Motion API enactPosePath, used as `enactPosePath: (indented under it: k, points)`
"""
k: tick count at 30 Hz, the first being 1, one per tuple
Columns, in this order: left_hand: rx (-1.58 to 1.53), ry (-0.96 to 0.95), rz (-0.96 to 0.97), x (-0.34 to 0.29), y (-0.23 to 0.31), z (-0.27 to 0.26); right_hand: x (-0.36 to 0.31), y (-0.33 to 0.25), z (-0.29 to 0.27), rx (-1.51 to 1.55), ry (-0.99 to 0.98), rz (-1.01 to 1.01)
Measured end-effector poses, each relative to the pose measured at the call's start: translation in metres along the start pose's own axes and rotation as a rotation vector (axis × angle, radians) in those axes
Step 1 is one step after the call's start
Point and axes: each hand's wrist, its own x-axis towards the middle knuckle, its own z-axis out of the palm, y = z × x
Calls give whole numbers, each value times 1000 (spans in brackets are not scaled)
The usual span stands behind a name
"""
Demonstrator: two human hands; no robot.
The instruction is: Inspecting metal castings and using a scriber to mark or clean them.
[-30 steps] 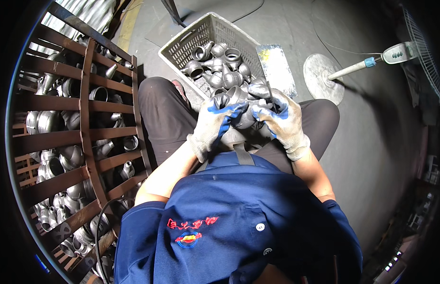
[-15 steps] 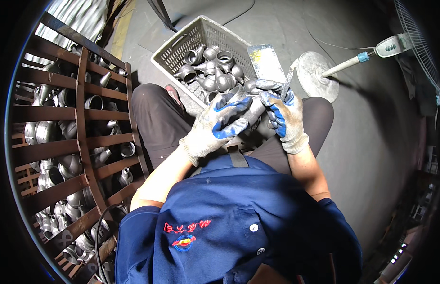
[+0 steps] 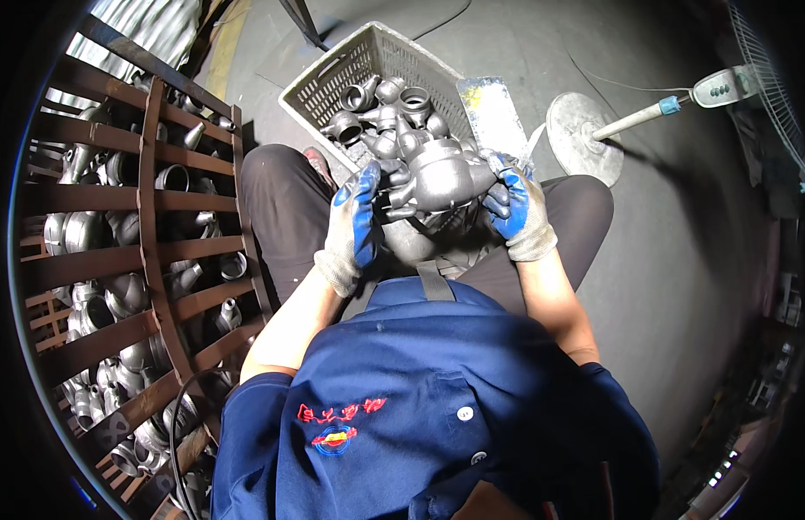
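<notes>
Head view: both hands, in white gloves with blue palms, hold one grey metal casting [image 3: 441,184] between them, above the lap. Its round body has stubby branches toward the left and a tapering spout toward the right. The left hand [image 3: 355,217], at 8 o'clock from the casting, is clamped on the branches; the right hand [image 3: 519,208], between 3 and 4 o'clock, has its fingers closed about the spout end. A pale thin strip [image 3: 534,139] shows just beyond the right hand; whether it is gripped is unclear.

Between 10 and 11 o'clock a grey slatted crate [image 3: 424,61] holds loose castings [image 3: 385,117] of similar kind, and the held casting hides part of its near end. Between 1 and 2 o'clock, beside the crate, is a flat, stained sheet [image 3: 498,114]. Well apart, between 2 and 3 o'clock, stands a fan [image 3: 584,139] with a round white base. Toward 9 o'clock, a brown barred rack [image 3: 151,204] contains many more metal parts [image 3: 89,230].
</notes>
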Motion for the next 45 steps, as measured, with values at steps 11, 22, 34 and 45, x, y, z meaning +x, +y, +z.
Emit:
enactPosePath:
  k: [11, 22, 34, 45]
  points:
    - [651, -50, 594, 4, -4, -11, -1, 13, 6, -420, 205, -73]
    - [305, 50, 111, 14, -6, -20, -5, 13, 8, -517, 136, -91]
    - [-68, 87, 122, 17, 5, -28, -11, 22, -6, -81, -406, -42]
    - [1167, -133, 1061, 7, -5, -8, -20, 44, 26, 319, -238, 226]
